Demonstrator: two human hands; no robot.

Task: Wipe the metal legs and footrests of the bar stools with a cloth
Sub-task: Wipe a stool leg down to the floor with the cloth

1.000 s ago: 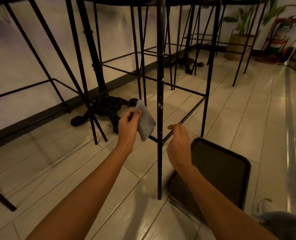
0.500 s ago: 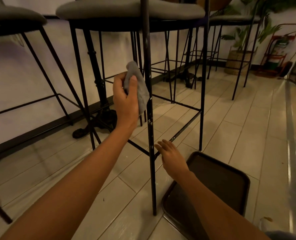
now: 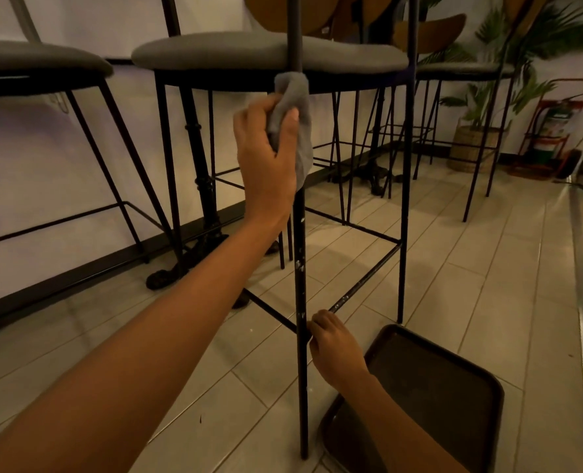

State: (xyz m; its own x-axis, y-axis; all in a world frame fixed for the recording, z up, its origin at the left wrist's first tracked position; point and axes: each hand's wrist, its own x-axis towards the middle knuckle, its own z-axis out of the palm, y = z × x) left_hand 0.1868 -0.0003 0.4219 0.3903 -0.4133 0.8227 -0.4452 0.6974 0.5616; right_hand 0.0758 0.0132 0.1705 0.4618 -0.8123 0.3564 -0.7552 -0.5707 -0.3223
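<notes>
A bar stool with a grey seat (image 3: pixel 269 52) and thin black metal legs stands right in front of me. My left hand (image 3: pixel 266 158) holds a grey cloth (image 3: pixel 297 107) wrapped around the near front leg (image 3: pixel 300 254), high up just under the seat. My right hand (image 3: pixel 334 346) grips the same leg low down, where the footrest bar (image 3: pixel 365 285) joins it. The leg shows pale scuff marks below the cloth.
A dark brown tray (image 3: pixel 454 387) lies on the tiled floor at the right of the stool. More stools stand at the left (image 3: pixel 37 63) and behind. A cast table base (image 3: pixel 194 261) sits by the wall. A potted plant (image 3: pixel 474 148) and red stand (image 3: pixel 556 131) are far right.
My left hand has slid the cloth up the front leg from footrest height to just under the seat. My right hand has closed on the leg at the footrest joint.
</notes>
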